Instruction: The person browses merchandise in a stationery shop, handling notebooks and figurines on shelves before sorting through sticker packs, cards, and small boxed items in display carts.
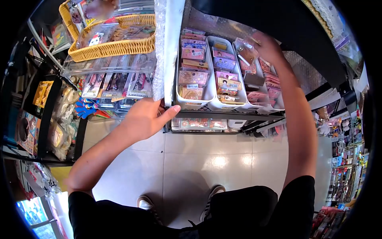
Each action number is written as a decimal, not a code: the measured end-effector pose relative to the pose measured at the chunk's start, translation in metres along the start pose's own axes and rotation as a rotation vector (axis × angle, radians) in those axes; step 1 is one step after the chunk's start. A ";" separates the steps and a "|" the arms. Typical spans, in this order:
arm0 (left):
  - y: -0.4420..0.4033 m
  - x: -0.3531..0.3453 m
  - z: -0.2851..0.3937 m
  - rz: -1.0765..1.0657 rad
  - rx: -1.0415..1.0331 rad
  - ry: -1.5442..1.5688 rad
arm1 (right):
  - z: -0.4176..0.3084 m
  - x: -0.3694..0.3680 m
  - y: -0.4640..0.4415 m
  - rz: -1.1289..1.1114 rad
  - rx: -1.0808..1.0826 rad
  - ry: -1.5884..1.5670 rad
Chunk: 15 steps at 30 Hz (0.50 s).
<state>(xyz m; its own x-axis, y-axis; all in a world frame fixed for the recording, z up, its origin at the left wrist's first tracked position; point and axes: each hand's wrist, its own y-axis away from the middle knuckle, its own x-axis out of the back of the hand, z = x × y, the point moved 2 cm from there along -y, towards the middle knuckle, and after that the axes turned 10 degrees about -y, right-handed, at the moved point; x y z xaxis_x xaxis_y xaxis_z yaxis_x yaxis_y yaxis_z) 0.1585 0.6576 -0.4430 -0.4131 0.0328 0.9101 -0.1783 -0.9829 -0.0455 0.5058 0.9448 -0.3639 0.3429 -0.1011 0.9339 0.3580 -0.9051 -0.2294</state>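
Note:
My left hand (145, 116) is at the shelf's front edge, beside the bubble-wrapped post (160, 51). Its thumb points right, and the other fingers are hidden behind the post's lower end. My right hand (267, 47) reaches over the white bins at the right, its fingers closed on a clear-wrapped packet (246, 51) with a white label. Below that packet, a white bin (254, 106) holds small pink packets. Two more white bins, one at the left (195, 104) and one in the middle (227, 105), hold rows of colourful wrapped packets.
A wicker basket (111, 51) with wrapped goods sits on a clear tray at the upper left. Bagged items (63, 123) hang lower left. A black shelf edge (227, 115) runs under the bins. Racks of goods (346, 159) stand far right.

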 end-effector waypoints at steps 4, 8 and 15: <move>0.003 0.002 0.000 -0.114 0.052 0.067 | -0.083 -0.027 0.003 0.069 0.404 -0.328; 0.018 -0.006 -0.010 0.074 -0.050 0.055 | -0.158 -0.059 0.005 -0.076 0.487 -0.080; 0.022 -0.015 -0.014 0.072 -0.123 0.164 | -0.176 -0.078 0.016 -0.007 0.555 -0.135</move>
<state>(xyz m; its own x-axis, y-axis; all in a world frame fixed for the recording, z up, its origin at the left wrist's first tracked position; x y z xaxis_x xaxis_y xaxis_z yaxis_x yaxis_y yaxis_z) 0.1483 0.6378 -0.4631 -0.5665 0.0021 0.8241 -0.2469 -0.9545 -0.1673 0.3318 0.8659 -0.3924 0.4338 -0.0093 0.9010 0.7508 -0.5491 -0.3672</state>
